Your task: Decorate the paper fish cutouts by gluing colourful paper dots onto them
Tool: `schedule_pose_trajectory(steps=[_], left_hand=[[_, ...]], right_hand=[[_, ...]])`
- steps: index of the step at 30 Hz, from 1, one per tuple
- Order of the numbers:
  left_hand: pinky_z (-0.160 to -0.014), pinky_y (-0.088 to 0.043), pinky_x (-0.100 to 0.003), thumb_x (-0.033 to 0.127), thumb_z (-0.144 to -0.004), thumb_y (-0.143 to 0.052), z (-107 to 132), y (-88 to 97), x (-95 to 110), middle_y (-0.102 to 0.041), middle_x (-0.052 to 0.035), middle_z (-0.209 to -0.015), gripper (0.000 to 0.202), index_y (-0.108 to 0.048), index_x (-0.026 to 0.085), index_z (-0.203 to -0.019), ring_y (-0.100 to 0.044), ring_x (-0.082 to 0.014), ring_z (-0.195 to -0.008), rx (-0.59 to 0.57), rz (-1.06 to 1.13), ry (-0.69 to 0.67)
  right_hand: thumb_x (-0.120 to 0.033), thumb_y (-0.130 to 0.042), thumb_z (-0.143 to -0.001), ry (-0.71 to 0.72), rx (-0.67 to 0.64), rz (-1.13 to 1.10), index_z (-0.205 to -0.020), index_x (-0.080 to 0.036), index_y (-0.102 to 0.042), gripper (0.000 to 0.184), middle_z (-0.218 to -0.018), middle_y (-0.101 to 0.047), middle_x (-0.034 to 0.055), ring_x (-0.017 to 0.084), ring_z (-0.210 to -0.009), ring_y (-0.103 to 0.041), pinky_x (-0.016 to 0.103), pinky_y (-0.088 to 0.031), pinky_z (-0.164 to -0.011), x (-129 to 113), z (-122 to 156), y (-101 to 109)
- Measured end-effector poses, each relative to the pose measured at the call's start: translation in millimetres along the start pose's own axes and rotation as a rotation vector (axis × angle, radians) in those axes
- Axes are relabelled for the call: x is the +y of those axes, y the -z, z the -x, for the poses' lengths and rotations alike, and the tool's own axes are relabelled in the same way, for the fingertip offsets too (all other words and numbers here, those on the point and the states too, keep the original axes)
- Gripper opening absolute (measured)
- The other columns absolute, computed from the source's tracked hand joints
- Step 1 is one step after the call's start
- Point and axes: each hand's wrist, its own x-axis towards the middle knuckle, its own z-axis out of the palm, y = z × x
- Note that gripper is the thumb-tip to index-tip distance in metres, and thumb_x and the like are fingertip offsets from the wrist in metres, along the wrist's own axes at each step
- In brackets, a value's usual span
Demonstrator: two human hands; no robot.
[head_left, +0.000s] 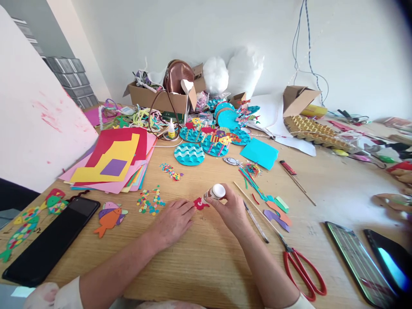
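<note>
My right hand (pixel 229 210) is closed round a small white-capped glue bottle (pixel 215 192), tipped with its nozzle down onto a small red paper cutout (pixel 201 204) on the wooden table (pixel 209 257). My left hand (pixel 174 221) lies flat on the table with its fingers stretched out, the fingertips pressing the left edge of that red cutout. Scattered coloured paper dots (pixel 149 201) lie just left of my left hand.
An orange paper fish (pixel 109 216) and a black phone (pixel 53 240) lie to the left, with a stack of coloured paper (pixel 112 161) behind them. Red scissors (pixel 302 268), paper scraps (pixel 277 210) and two phones (pixel 370 262) lie to the right. Blue decorated discs (pixel 189 153) and cardboard boxes (pixel 161 98) stand behind.
</note>
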Motion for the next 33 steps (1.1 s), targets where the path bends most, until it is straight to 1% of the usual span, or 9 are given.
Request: schedule_pose_trajectory(steps=[5, 8, 14, 16, 19, 22, 26, 30, 33], left_hand=[[-0.089, -0.040, -0.038, 0.021, -0.083, -0.050, -1, -0.2, 0, -0.058, -0.0067, -0.113, 0.029, -0.052, 0.015, -0.112, -0.048, -0.0216, -0.106, 0.011, -0.003, 0.002], [-0.089, -0.041, -0.037, 0.022, -0.084, -0.050, -1, 0.2, -1, -0.057, -0.0062, -0.115, 0.030, -0.052, 0.016, -0.113, -0.047, -0.0211, -0.106, 0.006, 0.014, 0.003], [-0.091, -0.041, -0.039, 0.020, -0.082, -0.051, 1, -0.1, -2, -0.055, -0.0058, -0.119, 0.035, -0.049, 0.018, -0.117, -0.047, -0.0222, -0.109, -0.007, 0.058, 0.016], [-0.093, -0.040, -0.039, 0.019, -0.082, -0.051, 1, -0.4, -3, -0.052, -0.0053, -0.123, 0.037, -0.047, 0.019, -0.119, -0.046, -0.0219, -0.111, -0.006, 0.086, 0.023], [-0.097, -0.039, -0.040, 0.018, -0.083, -0.048, 2, 2.8, -3, -0.048, -0.0052, -0.128, 0.038, -0.047, 0.021, -0.120, -0.044, -0.0218, -0.115, 0.044, 0.154, 0.061], [-0.095, -0.041, -0.038, 0.016, -0.084, -0.044, 1, 12.1, 1, -0.052, -0.0063, -0.122, 0.035, -0.050, 0.021, -0.119, -0.048, -0.0198, -0.111, 0.091, 0.338, 0.124], [-0.087, -0.048, -0.031, 0.018, -0.083, -0.045, -7, 21.7, 16, -0.059, -0.0061, -0.111, 0.028, -0.057, 0.020, -0.109, -0.055, -0.0174, -0.101, 0.096, 0.750, 0.239], [-0.081, -0.050, -0.031, 0.024, -0.080, -0.049, -27, 14.4, 32, -0.059, -0.0081, -0.114, 0.038, -0.050, 0.019, -0.118, -0.056, -0.0193, -0.101, 0.099, 1.095, 0.431], [-0.083, -0.049, -0.034, 0.031, -0.080, -0.050, -43, 6.4, 44, -0.055, -0.0099, -0.119, 0.046, -0.044, 0.018, -0.123, -0.053, -0.0212, -0.105, 0.167, 1.195, 0.450]], right_hand=[[-0.036, -0.061, -0.072, 0.005, -0.004, -0.045, -0.077, -0.019, -0.057, 0.019, -0.071, -0.062, -0.0003, 0.013, -0.063, -0.052, 0.024, -0.039, -0.060, 0, 0, 1], [-0.035, -0.064, -0.070, -0.051, 0.037, -0.175, -0.077, -0.018, -0.056, 0.020, -0.073, -0.062, 0.0008, 0.014, -0.067, -0.054, 0.026, -0.041, -0.062, 3, -1, 4], [-0.033, -0.067, -0.067, -0.174, 0.175, -0.664, -0.079, -0.018, -0.055, 0.022, -0.075, -0.061, -0.0003, 0.014, -0.070, -0.056, 0.026, -0.045, -0.065, 13, -1, 1], [-0.033, -0.068, -0.067, -0.262, 0.240, -0.837, -0.080, -0.019, -0.057, 0.022, -0.075, -0.060, -0.0020, 0.011, -0.069, -0.056, 0.022, -0.045, -0.062, 16, 0, 0], [-0.031, -0.072, -0.064, -0.432, 0.299, -1.144, -0.082, -0.021, -0.058, 0.025, -0.075, -0.061, -0.0044, 0.008, -0.066, -0.057, 0.018, -0.046, -0.055, 17, 2, 1], [-0.028, -0.075, -0.061, -0.556, 0.308, -1.394, -0.079, -0.021, -0.058, 0.025, -0.073, -0.063, -0.0055, 0.007, -0.063, -0.059, 0.016, -0.049, -0.053, 16, 3, 4], [-0.023, -0.074, -0.063, -0.651, 0.305, -1.574, -0.075, -0.021, -0.059, 0.019, -0.068, -0.065, -0.0060, 0.006, -0.059, -0.060, 0.015, -0.052, -0.053, 13, 6, 3], [-0.022, -0.072, -0.066, -0.676, 0.250, -1.677, -0.075, -0.021, -0.061, 0.014, -0.072, -0.067, -0.0035, 0.008, -0.061, -0.063, 0.016, -0.054, -0.055, 6, 10, -4], [-0.021, -0.071, -0.066, -0.646, 0.195, -1.724, -0.074, -0.021, -0.061, 0.013, -0.073, -0.068, -0.0027, 0.009, -0.062, -0.063, 0.016, -0.055, -0.056, -2, 14, -6]])
